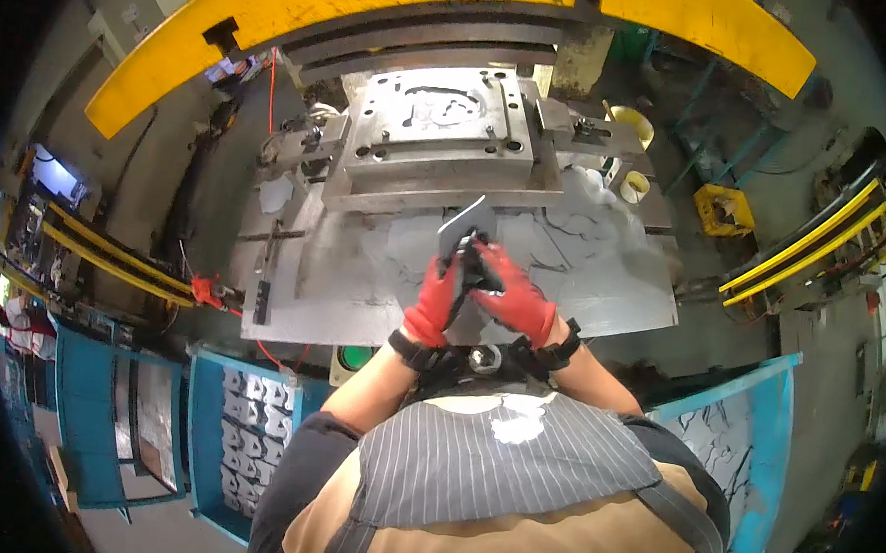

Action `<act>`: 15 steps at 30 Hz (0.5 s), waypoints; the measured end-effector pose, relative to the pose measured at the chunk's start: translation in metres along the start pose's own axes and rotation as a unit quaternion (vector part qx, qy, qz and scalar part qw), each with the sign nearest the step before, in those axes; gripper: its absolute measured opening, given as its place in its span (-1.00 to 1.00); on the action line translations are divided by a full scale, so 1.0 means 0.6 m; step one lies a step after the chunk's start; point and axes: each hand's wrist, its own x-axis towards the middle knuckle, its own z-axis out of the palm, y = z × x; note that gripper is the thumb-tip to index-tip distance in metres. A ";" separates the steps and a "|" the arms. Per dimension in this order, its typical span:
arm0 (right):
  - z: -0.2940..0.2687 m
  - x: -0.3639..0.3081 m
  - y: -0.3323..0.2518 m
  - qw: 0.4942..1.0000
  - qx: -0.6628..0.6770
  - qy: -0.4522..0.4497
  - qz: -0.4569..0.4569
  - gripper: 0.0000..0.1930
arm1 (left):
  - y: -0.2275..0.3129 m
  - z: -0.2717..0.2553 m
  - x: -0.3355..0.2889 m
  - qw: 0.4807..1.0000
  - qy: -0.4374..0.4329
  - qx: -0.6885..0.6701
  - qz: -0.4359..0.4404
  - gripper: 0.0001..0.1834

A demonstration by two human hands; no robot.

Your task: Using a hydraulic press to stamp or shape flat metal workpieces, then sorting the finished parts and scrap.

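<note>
In front of my chest, over the press table, I hold a flat grey sheet-metal piece [468, 224], tilted upward with its rounded upper end pointing away from me. My left hand [435, 298], in a red and black glove, grips its lower left side. My right hand [518, 298], gloved the same way, closes on its lower end from the right; its fingertips meet the piece near the middle. The gloves hide the lower part of the piece. Beyond my hands sits a thick steel die [424, 160] with a shaped recess in its bright top.
A yellow press beam [457, 5] spans overhead. A dark-handled tool [263, 292] lies on the steel table [602, 303] at left. Blue bins with metal parts stand at left [206, 499] and right [781, 434]. Yellow-striped guards [811, 241] flank the table. Small pots [635, 186] stand at right.
</note>
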 end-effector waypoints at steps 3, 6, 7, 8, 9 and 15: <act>0.034 0.008 -0.012 0.993 0.109 -0.009 -0.032 -0.38 | 0.024 -0.046 -0.037 0.983 0.093 0.145 0.070 -0.64; 0.031 0.008 -0.005 0.978 0.172 0.111 0.044 -0.56 | 0.027 -0.112 -0.082 0.966 0.199 0.148 0.066 -0.62; 0.023 0.002 0.022 0.970 0.173 0.161 0.061 -0.59 | 0.021 -0.136 -0.097 0.977 0.202 0.053 0.051 -0.61; 0.006 -0.006 0.056 0.949 0.212 0.218 0.086 -0.63 | 0.024 -0.164 -0.116 0.983 0.182 -0.036 0.007 -0.57; -0.018 -0.018 0.093 0.922 0.248 0.275 0.113 -0.67 | 0.020 -0.185 -0.134 0.978 0.158 -0.125 -0.041 -0.53; -0.176 -0.087 0.254 0.795 0.326 0.464 0.214 -0.64 | 0.044 -0.264 -0.232 0.769 0.029 0.613 0.179 -0.32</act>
